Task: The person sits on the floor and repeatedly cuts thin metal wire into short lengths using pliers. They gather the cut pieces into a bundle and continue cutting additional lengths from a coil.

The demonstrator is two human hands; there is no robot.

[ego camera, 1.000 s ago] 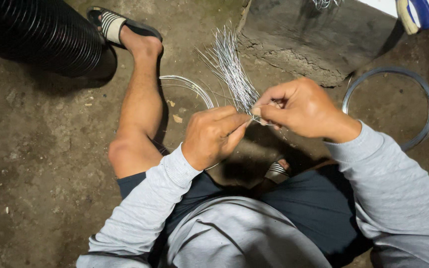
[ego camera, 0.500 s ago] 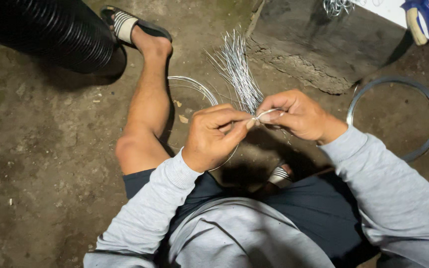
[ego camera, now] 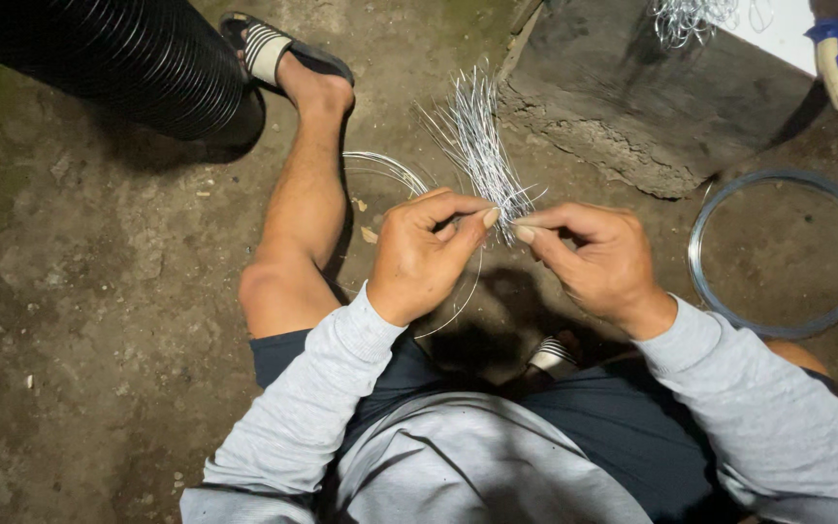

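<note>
Silvery cut steel wires fan toward twelve o'clock, pinched at their base between left hand and right hand. Light, springy, sharp-ended, they seem best gripped low. Farther, at two o'clock, lies a grey wire coil.

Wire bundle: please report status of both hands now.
Left hand and right hand: both grip the wire bundle at its lower end. Wires fan upward. Wire coil on the ground at right, apart. Nothing in the way.
</note>
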